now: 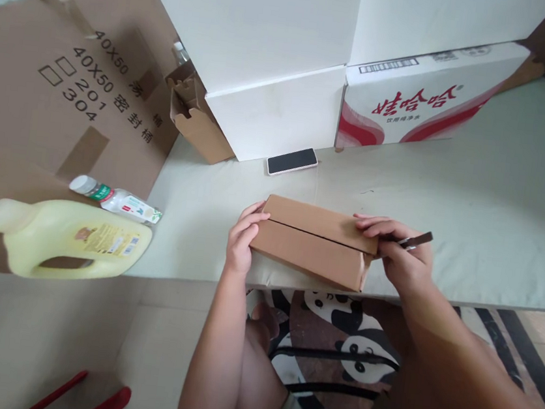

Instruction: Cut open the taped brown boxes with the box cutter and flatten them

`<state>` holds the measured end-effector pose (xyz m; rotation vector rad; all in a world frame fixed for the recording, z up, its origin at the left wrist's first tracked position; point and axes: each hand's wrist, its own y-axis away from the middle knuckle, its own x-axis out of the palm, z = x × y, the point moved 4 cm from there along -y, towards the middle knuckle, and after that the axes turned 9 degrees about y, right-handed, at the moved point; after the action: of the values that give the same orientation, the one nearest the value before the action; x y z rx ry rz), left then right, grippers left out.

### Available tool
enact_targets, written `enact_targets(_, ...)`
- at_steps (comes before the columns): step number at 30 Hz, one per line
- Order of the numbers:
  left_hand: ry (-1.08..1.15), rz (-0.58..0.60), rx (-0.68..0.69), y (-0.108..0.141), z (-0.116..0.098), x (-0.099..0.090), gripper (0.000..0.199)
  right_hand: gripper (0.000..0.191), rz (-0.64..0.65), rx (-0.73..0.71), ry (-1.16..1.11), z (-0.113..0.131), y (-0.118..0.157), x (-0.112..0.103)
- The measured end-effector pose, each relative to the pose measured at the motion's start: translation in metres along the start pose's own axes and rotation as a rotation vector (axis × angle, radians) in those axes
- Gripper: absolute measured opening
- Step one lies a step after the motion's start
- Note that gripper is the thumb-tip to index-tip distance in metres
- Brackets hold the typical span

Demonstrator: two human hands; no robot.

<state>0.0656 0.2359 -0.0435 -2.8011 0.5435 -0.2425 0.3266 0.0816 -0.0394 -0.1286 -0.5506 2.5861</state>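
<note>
A small brown cardboard box (315,236) sits at the front edge of the table, its two top flaps folded in and meeting along a dark seam. My left hand (244,237) grips its left end, thumb near the seam. At the right end, my right hand (402,252) has its fingers on the top flap. A slim dark tool (416,240) is tucked in that same hand and pokes out to the right; most of it is hidden, so its exact kind is unclear. Behind the box lies a phone (292,162) with a dark screen.
White cartons (277,113) and a red-and-white water carton (412,102) stand along the back. To the left are a large brown carton (23,104), a clear bottle (125,204), a yellow jug (53,225) and an open narrow box (202,131). A panda-patterned mat (364,353) lies below.
</note>
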Motion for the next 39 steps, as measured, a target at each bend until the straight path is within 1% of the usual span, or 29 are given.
enact_targets(4, -0.016, -0.003, -0.012, 0.0007, 0.0013, 0.0012, 0.03, 0.032, 0.011, 0.014, -0.018, 0.0009, -0.0003, -0.0004)
enact_targets(10, -0.021, -0.002, 0.002, 0.0002, 0.0024, 0.0021, 0.031, 0.033, 0.015, 0.017, -0.032, 0.0012, 0.0007, -0.0009)
enact_targets(16, -0.038, 0.017, -0.007, 0.0005, 0.0046, -0.0009, 0.032, 0.033, -0.005, 0.061, -0.025, 0.0028, 0.0011, 0.0005)
enact_targets(25, -0.019, 0.015, -0.016, 0.0008, 0.0038, -0.0011, 0.03, 0.031, 0.001, 0.061, -0.035, 0.0045, 0.0008, 0.0017)
enact_targets(32, -0.015, 0.012, -0.015, 0.0008, 0.0069, -0.0014, 0.031, 0.037, 0.028, 0.046, -0.047, 0.0011, 0.0024, -0.0005)
enact_targets(39, -0.007, 0.012, -0.012, 0.0018, 0.0083, -0.001, 0.03, 0.039, 0.027, 0.051, -0.039, 0.0016, 0.0026, 0.0)
